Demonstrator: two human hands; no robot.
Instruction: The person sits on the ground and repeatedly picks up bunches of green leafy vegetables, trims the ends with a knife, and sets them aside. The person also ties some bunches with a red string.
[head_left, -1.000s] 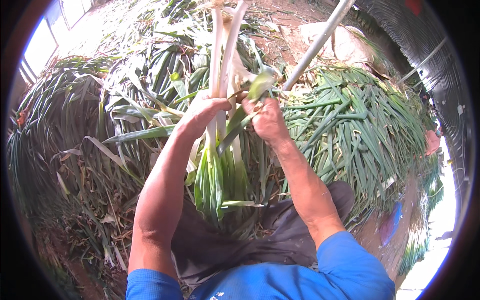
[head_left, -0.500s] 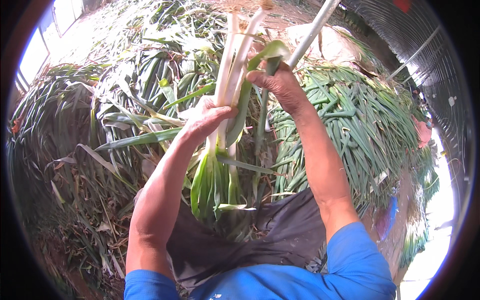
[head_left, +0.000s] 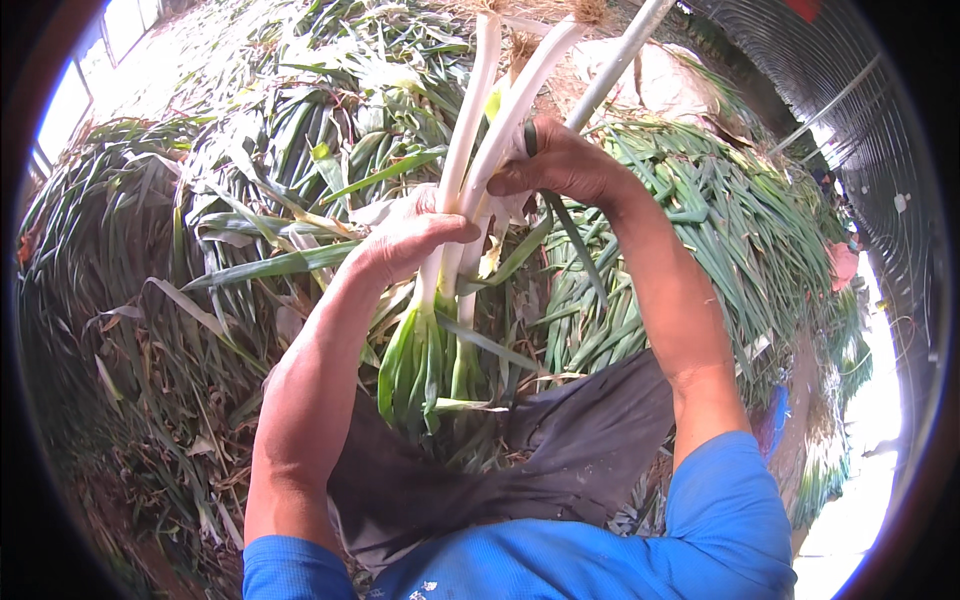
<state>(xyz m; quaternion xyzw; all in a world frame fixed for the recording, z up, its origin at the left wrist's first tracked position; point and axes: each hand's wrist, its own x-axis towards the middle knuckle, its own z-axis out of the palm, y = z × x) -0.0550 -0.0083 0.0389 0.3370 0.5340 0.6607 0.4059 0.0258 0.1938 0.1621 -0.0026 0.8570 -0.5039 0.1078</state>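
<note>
My left hand point(head_left: 412, 238) is wrapped round a few long green onions point(head_left: 520, 98), thumb across the white stalks. Their roots point up and away from me, while the green tops point(head_left: 410, 365) hang down over my lap. Close to the stalks, my right hand point(head_left: 565, 165) is closed on a green onion leaf point(head_left: 578, 245), which trails below the palm. Its fingertips are partly hidden behind the stalks, and I cannot tell whether the leaf is still joined to them.
Heaps of green onions lie to the left point(head_left: 110, 220) and right point(head_left: 700, 240). A metal pole point(head_left: 625, 60) slants up beyond my right hand, near a pale sack point(head_left: 670, 85). Loose leaves litter the ground, and dark cloth point(head_left: 590, 420) covers my legs.
My right hand has moved in against the white stalks, and the leaf in it now hangs lower. The root ends have swung slightly right, while my left hand keeps its grip.
</note>
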